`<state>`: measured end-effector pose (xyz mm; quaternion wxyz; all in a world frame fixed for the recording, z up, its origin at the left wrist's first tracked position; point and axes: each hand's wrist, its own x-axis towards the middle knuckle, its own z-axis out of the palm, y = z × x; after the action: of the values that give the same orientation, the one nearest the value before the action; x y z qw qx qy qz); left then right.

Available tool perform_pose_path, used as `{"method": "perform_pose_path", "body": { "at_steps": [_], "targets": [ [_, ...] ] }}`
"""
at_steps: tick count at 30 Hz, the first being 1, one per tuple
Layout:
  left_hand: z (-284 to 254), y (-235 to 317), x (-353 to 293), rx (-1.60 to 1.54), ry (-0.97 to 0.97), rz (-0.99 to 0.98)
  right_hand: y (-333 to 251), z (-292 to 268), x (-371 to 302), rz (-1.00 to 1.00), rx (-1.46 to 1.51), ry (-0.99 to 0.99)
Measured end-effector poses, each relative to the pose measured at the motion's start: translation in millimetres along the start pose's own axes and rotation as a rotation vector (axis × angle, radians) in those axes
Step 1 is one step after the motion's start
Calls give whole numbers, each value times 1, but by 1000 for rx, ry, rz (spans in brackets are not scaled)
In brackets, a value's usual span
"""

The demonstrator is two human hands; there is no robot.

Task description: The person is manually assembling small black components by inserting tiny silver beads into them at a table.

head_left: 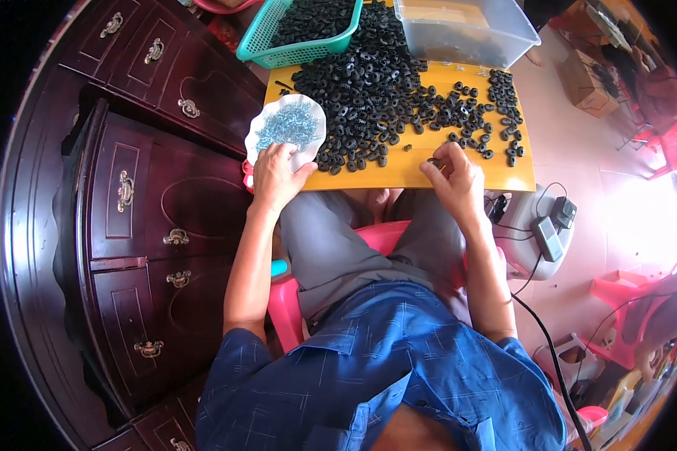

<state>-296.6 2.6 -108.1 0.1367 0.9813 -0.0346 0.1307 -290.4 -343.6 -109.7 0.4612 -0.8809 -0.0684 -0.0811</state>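
Note:
My left hand rests at the near rim of a white scalloped plate. Its fingers reach over small silvery-blue metal pieces, too small to name surely, and its thumb stands apart from them. Near the table's front edge, my right hand pinches a small black plastic part between thumb and fingers. A large heap of similar black parts covers the middle of the yellow table. More of them lie scattered toward the right, with several lined up along the right edge.
A green plastic basket of black parts stands at the back left, a clear plastic bin at the back right. Dark wooden drawers close in on the left. Cables and adapters lie on a pale stool to the right.

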Motion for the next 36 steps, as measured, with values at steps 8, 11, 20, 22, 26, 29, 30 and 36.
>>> {"method": "perform_pose_path", "body": {
  "at_steps": [8,11,20,22,26,29,30,36],
  "targets": [
    [1,2,0,-13,-17,10,-6,3,-3,-10,98,-39],
    [2,10,-5,22,25,63,-4,7,-5,6,191,-42],
    [13,13,-23,-44,209,135,-4,6,-6,-16,242,-68],
    [11,10,-24,-57,223,138,-5,7,-6,-18,246,-73],
    [9,7,-26,-93,229,157,-5,7,-7,-17,255,-83],
    [8,7,-28,-129,264,166,-7,6,-7,-9,281,-99],
    [8,6,-29,-148,290,161,-7,8,-7,-9,281,-99],
    [-8,29,-29,-604,188,-89,0,11,-6,114,826,-334]
  ]
}}
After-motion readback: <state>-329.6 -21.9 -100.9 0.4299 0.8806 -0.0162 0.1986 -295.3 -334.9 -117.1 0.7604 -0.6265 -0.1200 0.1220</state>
